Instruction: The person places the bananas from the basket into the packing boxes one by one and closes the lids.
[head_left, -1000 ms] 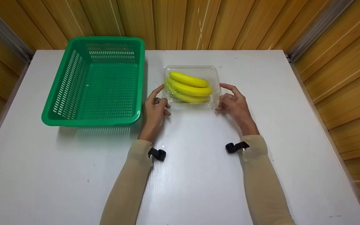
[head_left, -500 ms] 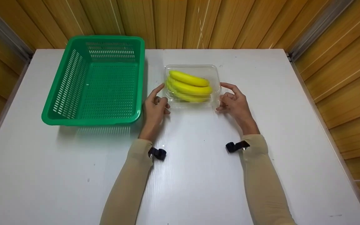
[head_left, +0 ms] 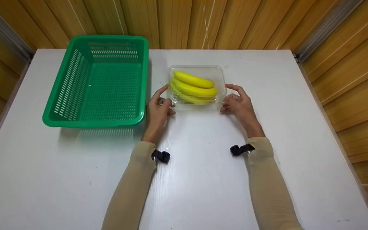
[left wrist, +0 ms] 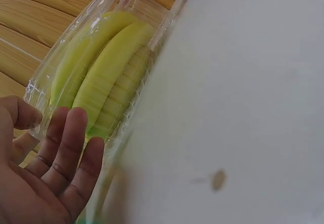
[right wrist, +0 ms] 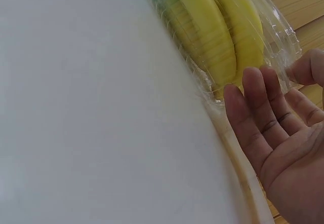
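Observation:
A clear plastic clamshell box [head_left: 219, 75] lies on the white table with several yellow bananas [head_left: 195, 88] inside, seen through its plastic. At the box's left near corner, my left hand [head_left: 157, 111] holds the edge between thumb and fingers, the index finger reaching along the side. My right hand [head_left: 241, 108] grips the right near corner in a mirrored way. In the left wrist view, the thumb [left wrist: 30, 116] lies at the rim and the other fingertips sit by the front wall. The right wrist view has the right thumb [right wrist: 306, 69] at the rim too.
A green plastic basket [head_left: 141, 118] with slotted walls stands left of the box, close to my left forearm. Wood-patterned panels [head_left: 174, 22] border the white table [head_left: 187, 179] at the back and sides. A small black camera sits on each wrist.
Both hands stay at the box's two near corners, with only tiny shifts of the fingers. The box, bananas and basket keep their places; the whole view drifts very slightly.

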Tool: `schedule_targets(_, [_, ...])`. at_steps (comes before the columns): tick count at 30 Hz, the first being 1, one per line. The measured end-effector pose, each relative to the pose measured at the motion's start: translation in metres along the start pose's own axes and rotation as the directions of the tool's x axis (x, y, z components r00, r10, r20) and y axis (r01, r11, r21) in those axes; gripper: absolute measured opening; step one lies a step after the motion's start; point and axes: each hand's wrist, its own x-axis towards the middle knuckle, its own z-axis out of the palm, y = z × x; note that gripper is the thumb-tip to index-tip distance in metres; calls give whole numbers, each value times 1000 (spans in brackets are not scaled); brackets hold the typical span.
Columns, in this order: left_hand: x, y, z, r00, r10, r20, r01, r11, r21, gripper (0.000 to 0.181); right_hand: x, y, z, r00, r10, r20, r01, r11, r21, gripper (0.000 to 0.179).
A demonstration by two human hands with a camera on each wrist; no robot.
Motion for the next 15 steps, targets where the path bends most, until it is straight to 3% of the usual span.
schedule_targets(15, [2, -1, 1, 1000, 8, -4, -8, 1000, 12, 55, 1, 0, 0, 1000, 15, -15, -15, 1000, 17, 55])
